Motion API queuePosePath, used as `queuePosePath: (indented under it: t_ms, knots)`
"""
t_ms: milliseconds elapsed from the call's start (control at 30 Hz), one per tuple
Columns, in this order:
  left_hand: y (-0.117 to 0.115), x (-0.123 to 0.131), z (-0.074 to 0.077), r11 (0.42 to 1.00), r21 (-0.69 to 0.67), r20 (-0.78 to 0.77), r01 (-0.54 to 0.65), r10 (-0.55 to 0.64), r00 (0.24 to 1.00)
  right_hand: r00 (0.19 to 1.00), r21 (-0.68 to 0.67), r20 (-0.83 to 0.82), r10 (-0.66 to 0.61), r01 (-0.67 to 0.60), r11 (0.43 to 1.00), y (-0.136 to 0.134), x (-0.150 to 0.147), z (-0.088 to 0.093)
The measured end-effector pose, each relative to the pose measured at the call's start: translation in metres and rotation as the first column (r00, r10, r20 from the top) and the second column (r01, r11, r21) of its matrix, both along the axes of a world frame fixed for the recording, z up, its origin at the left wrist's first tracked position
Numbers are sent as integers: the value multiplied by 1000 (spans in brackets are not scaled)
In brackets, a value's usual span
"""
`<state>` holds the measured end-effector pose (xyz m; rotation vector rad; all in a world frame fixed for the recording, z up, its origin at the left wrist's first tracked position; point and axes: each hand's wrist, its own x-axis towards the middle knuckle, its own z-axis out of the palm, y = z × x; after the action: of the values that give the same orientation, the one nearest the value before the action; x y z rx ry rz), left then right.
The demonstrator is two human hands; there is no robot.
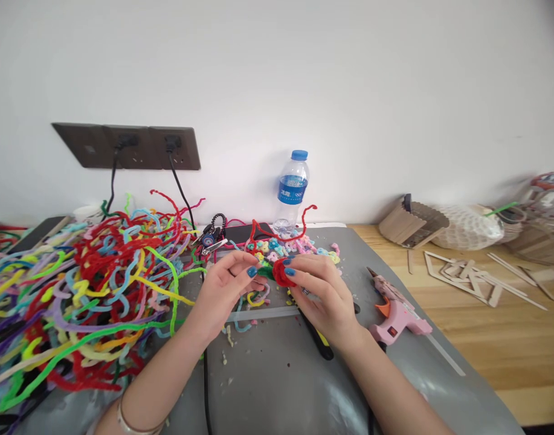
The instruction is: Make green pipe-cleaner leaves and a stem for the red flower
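Note:
My left hand point(226, 284) and my right hand point(324, 296) meet over a grey mat point(281, 374). Together they pinch a small coil of red pipe cleaner point(282, 273) with a green stem piece point(265, 272) sticking out toward the left hand. The right thumb and forefinger close on the red coil. The left fingers close on the green end. Small pastel pipe-cleaner flowers point(290, 246) lie just behind the hands.
A big tangled heap of coloured pipe cleaners point(86, 290) fills the left. A pink glue gun point(397, 314) lies at the right of the mat, a black-handled tool point(319, 341) under my right hand. A water bottle point(292, 190), keys point(211, 235), wall sockets point(127, 147) and wooden sticks point(476, 278) sit behind.

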<state>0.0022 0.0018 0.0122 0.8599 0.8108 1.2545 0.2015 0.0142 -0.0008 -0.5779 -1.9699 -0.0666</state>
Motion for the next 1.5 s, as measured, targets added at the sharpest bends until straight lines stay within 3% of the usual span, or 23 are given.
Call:
queuePosePath:
  t_ms: [533, 800, 967, 1267, 1500]
  knots:
    - [0, 0, 0, 998, -14, 53, 56, -55, 997, 1000, 15, -21, 21, -21, 1000, -1, -2, -2]
    - [1, 2, 4, 999, -43, 79, 12, -9, 997, 998, 19, 11, 55, -55, 998, -3, -5, 1]
    - [2, 2, 6, 997, -76, 92, -11, 18, 996, 994, -64, 24, 107, -106, 992, -5, -5, 1]
    - [3, 1, 3, 997, -79, 51, -23, 27, 998, 966, -326, -223, 131, -201, 924, -9, -9, -9]
    - [2, 0, 4, 997, -81, 37, -22, 25, 999, 978, -360, -185, 100, -162, 919, -5, -8, -8]
